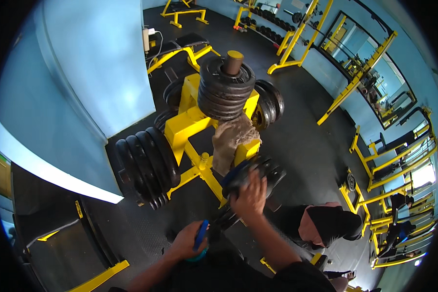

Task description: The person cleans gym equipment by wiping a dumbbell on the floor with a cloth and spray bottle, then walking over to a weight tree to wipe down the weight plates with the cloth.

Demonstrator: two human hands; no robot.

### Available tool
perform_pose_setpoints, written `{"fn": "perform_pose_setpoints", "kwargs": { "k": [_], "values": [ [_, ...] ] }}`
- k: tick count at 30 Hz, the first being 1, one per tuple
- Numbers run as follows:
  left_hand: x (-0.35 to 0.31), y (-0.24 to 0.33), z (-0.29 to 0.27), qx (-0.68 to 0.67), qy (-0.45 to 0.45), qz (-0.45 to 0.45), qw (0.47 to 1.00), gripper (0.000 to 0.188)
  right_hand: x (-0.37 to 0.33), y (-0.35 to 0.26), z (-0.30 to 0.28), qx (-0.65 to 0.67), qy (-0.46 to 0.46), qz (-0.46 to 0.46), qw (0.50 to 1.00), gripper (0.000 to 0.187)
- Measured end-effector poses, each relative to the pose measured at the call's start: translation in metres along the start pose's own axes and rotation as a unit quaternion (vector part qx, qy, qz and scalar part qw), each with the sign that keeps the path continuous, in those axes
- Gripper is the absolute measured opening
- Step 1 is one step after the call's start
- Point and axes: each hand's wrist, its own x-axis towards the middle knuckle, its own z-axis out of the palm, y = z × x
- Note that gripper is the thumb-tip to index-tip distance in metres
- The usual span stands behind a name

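Observation:
My left hand is closed around a blue, narrow, handle-like object. A teal round part shows below that hand; I cannot tell whether the two belong together. My right hand lies with its fingers stretched out against black weight plates on the near right of a yellow plate rack. A blue edge shows beside these plates, partly hidden. A brown-grey cloth drapes over the rack's frame just beyond. Stacked on the rack's top post are several black plates.
More black plates hang on the rack's left. A blue wall stands at left. To my right is a person in dark clothing. Yellow-framed machines line the right side; a bench stands behind the rack.

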Motion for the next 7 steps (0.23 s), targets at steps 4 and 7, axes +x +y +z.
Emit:
{"fn": "perform_pose_setpoints", "kwargs": {
  "k": [4,7],
  "values": [
    [0.014,0.007,-0.002,0.015,-0.013,-0.009,1.0,0.048,0.082,0.073,-0.014,0.1,-0.162,0.177,0.966,0.059],
    [0.025,0.02,0.015,-0.007,-0.011,-0.048,0.999,0.048,0.119,0.173,0.049,0.287,-0.366,0.133,0.875,0.058]
  ]
}}
